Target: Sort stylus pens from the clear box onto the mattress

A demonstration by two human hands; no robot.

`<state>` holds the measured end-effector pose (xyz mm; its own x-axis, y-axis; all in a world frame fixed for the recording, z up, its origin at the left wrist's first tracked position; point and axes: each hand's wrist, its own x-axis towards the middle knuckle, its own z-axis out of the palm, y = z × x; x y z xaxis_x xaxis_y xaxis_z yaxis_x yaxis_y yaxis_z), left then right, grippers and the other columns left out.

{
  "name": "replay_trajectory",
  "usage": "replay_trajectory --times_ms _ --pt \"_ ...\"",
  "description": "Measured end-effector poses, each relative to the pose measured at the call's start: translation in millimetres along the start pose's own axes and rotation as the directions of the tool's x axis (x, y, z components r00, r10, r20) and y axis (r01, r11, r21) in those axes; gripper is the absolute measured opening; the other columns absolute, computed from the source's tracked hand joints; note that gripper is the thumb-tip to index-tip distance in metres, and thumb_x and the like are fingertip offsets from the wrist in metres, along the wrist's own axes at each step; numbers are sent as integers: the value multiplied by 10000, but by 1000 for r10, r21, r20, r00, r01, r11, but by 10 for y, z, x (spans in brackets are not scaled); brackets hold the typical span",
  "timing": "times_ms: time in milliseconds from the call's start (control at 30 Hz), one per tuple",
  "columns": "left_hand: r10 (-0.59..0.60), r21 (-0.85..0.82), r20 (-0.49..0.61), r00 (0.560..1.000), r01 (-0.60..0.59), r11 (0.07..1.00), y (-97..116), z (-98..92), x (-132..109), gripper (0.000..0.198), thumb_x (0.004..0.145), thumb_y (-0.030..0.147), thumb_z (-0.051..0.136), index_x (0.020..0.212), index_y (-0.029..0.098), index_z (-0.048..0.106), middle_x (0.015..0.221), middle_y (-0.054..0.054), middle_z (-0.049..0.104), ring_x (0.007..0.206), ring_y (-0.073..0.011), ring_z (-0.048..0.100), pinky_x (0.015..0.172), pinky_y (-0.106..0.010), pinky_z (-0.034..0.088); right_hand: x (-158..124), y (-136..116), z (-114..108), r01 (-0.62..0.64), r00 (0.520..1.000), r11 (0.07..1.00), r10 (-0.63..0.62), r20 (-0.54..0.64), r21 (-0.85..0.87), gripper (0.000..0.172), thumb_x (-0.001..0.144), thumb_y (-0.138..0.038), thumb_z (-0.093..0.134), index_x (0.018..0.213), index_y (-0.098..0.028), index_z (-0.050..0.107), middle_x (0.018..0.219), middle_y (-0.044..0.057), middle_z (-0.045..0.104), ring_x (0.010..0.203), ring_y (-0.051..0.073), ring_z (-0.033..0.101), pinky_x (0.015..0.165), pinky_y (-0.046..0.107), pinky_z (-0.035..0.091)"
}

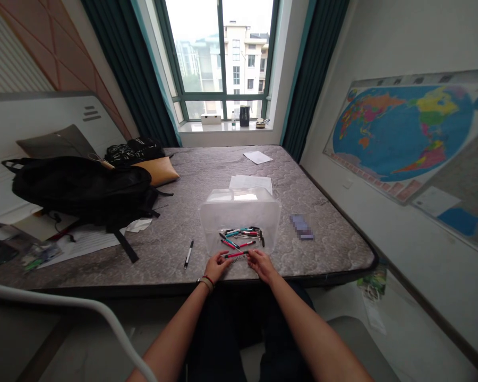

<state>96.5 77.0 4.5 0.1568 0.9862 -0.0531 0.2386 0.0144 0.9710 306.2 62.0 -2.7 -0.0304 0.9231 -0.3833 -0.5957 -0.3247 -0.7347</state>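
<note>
Near the front edge of the mattress, a red pen with a black end [235, 254] lies level between my two hands. The fingers of my left hand [216, 267] close on its left end. My right hand [262, 265] pinches its right end with thumb and fingers. Just beyond the hands is a translucent plastic box [239, 215]. Several red, teal and black pens [242, 232] lie loosely heaped in it, some overlapping. To the left of the box, a white-and-black pen [188, 253] rests alone on the mattress.
On the mattress [207, 170], a black backpack [83, 183] and a tan pouch [158, 171] sit at left. White papers [250, 183] lie behind the box. A blurred-out bluish item [301, 227] is at right. A white curved rail [83, 305] crosses the lower left.
</note>
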Motion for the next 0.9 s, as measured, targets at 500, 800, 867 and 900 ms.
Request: replay_trajectory --times_ms 500,800,867,900 --pt "98 242 134 986 -129 962 128 41 -117 333 705 553 665 689 228 739 699 -38 685 782 -222 601 752 -302 427 -35 9 25 132 988 991 -129 -89 29 341 644 -412 811 880 -209 673 779 7 679 647 117 621 618 237 526" --pt "159 468 130 979 -202 860 114 124 -156 403 851 550 514 723 236 731 723 -38 666 761 -211 561 735 -293 341 -18 -190 323 278 946 936 -306 -108 -216 395 658 -459 778 942 -193 712 797 9 674 612 97 592 502 182 459" --pt "122 447 102 987 -155 881 137 158 -157 406 844 562 520 725 238 733 725 -42 674 786 -227 563 745 -298 336 8 -298 441 325 934 900 -354 -54 -290 401 670 -461 761 961 -188 717 789 13 679 622 108 602 509 190 460" --pt "105 433 92 990 -135 891 148 171 -154 408 840 567 521 726 239 735 729 -45 681 797 -234 565 751 -302 337 22 -345 499 336 932 886 -362 -26 -320 393 674 -461 753 953 -186 719 782 15 680 627 118 610 510 195 461"
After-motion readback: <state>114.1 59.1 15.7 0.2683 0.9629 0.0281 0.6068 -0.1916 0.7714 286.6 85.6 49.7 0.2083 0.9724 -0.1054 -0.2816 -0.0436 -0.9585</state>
